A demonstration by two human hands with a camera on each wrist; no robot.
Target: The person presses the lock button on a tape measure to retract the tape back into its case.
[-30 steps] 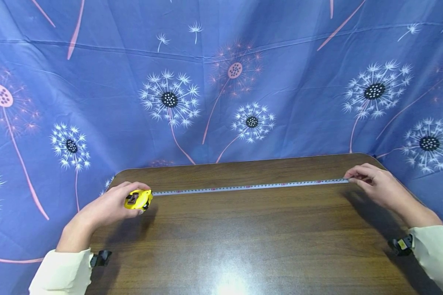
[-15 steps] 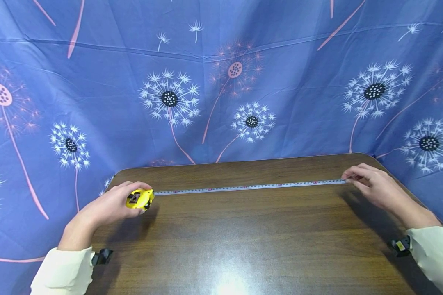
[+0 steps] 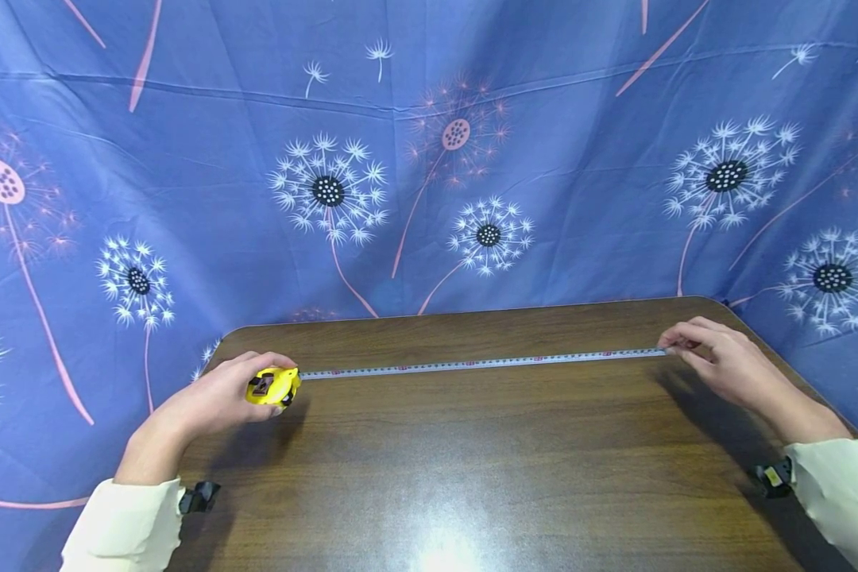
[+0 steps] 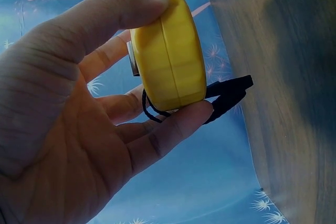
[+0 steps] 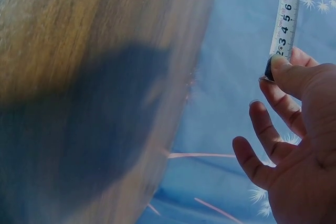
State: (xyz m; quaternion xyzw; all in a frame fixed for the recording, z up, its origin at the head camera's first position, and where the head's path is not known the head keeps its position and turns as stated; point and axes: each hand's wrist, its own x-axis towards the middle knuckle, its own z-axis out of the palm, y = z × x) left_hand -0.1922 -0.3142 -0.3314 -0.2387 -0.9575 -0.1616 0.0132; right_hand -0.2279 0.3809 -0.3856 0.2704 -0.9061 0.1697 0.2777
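A yellow tape measure [image 3: 275, 387] is held in my left hand [image 3: 218, 397], thumb on one edge and fingers on the other. Its case shows edge-on in the left wrist view, where a black strap [image 4: 231, 95] hangs off the side. From the case the white blade [image 3: 472, 365] runs straight across to the right, above the table. My right hand [image 3: 729, 361] pinches the blade's free end between thumb and forefinger. In the right wrist view the numbered blade [image 5: 286, 19] rises from that pinch, and the other fingers are spread apart.
The brown wooden table [image 3: 472, 461] lies beneath both hands, with their shadows on it. Behind its far edge hangs a blue cloth [image 3: 579, 159] printed with dandelions. Each wrist wears a small black camera mount, such as the left mount [image 3: 200, 496].
My right hand has moved slightly left with the blade's end, and my left hand has shifted a little right. The blade's visible stretch between them has become somewhat shorter.
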